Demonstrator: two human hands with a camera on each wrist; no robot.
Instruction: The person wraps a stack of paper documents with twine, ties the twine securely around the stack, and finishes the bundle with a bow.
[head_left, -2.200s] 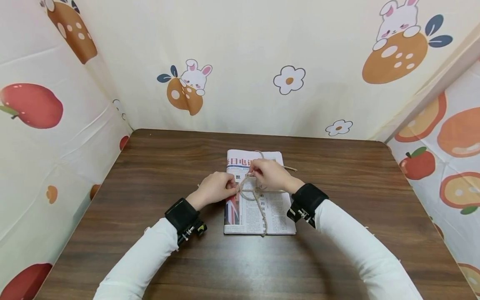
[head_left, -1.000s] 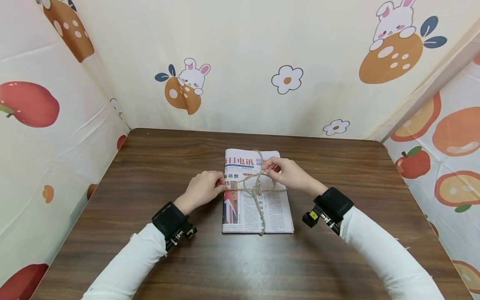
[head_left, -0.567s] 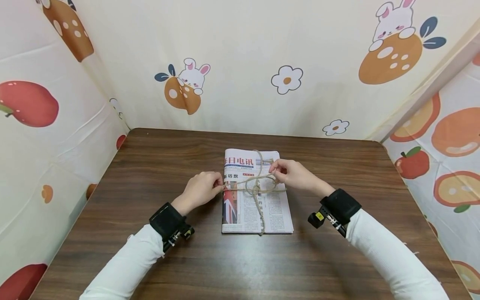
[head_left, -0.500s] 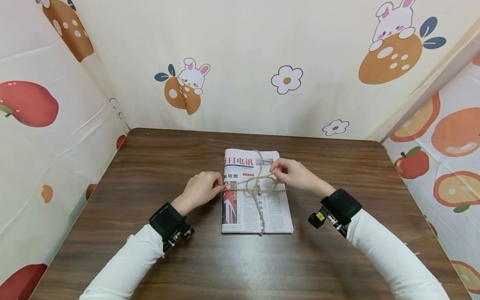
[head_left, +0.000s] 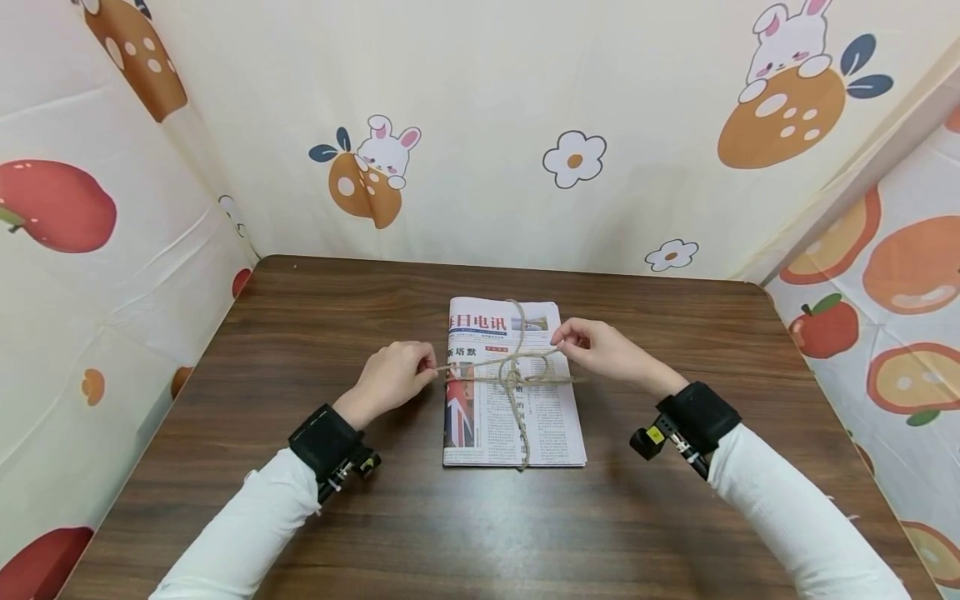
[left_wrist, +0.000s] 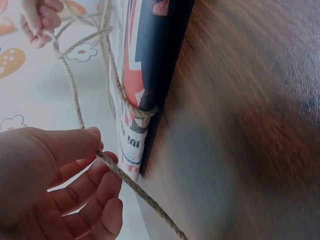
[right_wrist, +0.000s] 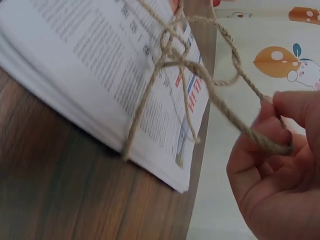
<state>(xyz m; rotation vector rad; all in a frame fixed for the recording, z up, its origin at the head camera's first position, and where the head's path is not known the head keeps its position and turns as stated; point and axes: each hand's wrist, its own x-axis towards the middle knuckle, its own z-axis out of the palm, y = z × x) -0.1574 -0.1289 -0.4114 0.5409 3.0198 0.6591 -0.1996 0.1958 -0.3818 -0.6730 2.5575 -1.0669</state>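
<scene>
A folded stack of newspapers [head_left: 487, 425] lies on the table, with jute twine [head_left: 513, 417] wrapped round it both ways and crossing near its middle. Left of the stack, my left hand [head_left: 392, 377] pinches one strand of the twine [left_wrist: 145, 196] between thumb and fingers; a tail hangs past the fingers in the left wrist view. Over the stack's right edge, my right hand [head_left: 596, 350] pinches a loop of the twine [right_wrist: 225, 112] that bends round its fingers. Between both hands the strand runs taut over the stack. A loose loop sits by the knot [right_wrist: 172, 52].
The brown wood-grain table [head_left: 480, 533] extends on all sides of the stack. Behind it hangs a pale cloth [head_left: 480, 200] printed with rabbits and flowers, with fruit-printed cloth [head_left: 907, 333] at the sides. Each wrist wears a black strap [head_left: 326, 446] with a small camera.
Both hands have moved apart, the left further left and the right further right, drawing the twine out straighter between them. The loops by the knot have grown smaller. The stack has stayed put.
</scene>
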